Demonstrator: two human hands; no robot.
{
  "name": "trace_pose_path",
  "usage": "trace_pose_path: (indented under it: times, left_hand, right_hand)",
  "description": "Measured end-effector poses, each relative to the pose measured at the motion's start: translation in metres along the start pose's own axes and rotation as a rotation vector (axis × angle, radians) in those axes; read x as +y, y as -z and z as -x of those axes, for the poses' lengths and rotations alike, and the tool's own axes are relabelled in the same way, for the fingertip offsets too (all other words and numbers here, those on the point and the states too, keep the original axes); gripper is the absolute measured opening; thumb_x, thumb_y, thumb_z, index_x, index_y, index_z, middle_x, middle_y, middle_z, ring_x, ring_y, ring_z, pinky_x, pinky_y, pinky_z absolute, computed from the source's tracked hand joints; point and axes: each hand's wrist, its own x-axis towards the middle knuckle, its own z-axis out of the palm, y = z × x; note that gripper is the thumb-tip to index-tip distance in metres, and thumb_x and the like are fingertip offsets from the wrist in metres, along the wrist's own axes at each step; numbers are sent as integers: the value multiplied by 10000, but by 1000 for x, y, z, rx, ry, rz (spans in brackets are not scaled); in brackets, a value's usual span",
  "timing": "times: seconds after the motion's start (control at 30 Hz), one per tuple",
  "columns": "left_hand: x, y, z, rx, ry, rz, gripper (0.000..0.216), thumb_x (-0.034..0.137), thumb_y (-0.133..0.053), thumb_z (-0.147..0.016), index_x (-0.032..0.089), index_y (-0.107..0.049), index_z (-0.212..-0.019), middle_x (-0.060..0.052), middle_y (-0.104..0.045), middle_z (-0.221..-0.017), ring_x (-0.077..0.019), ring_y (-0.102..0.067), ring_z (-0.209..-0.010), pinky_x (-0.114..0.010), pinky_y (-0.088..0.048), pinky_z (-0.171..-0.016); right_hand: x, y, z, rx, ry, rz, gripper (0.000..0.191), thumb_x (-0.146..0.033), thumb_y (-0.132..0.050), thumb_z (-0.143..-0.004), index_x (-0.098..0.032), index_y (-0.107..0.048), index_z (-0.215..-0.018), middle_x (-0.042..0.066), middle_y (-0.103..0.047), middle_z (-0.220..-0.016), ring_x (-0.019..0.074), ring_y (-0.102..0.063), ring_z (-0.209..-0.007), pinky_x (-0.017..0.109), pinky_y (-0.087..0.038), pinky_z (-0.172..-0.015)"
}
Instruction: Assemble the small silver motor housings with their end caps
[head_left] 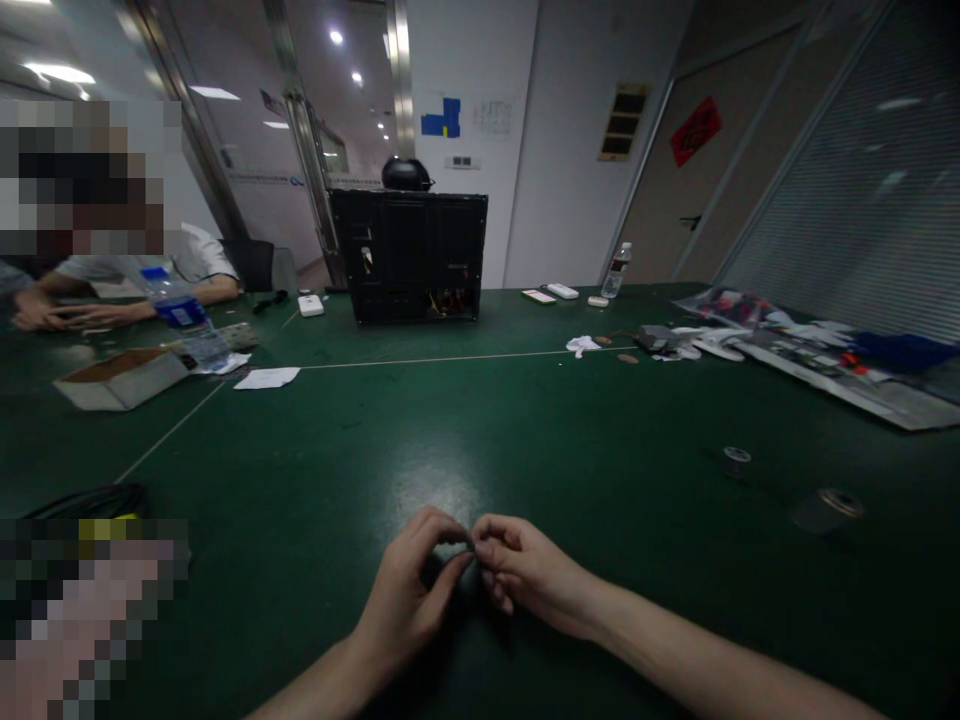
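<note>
Nearest, the left hand (pixel 412 580) and right hand (pixel 521 570) meet at their fingertips over the green table (pixel 420 420), thumbs curled toward fingers; whether either is clamped on something tiny, I cannot tell. A small cylinder (pixel 736 461) and a larger cylinder (pixel 827 511) sit well off to the right.

Green table (pixel 360 430), open box (pixel 150 385), white paper (pixel 266 378), labelled bottle (pixel 617 272)

"Can you read any lettering from here?"
"None. Your red sign (pixel 696 131) on the door (pixel 675 195), the blue label (pixel 182 313) on the bottle (pixel 201 345) and the writing (pixel 259 181) on the glass (pixel 244 225) are too blurred."
</note>
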Motion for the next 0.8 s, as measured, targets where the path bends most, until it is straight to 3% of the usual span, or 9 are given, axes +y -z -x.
trace_pose_path:
  times: [0.8]
  left_hand:
    - [0, 1, 0, -20, -35, -1, 145, 90, -507, -854, 184, -601, -912, -52, -608, -858, -192, -600, -791, -295, -485, -697]
  right_hand:
    - [1, -1, 1, 26, 35, 9, 370, -375, -785, -681, -140, -553, -845, -70, -525, -521, 49, -470, -420, 136, -393, -383]
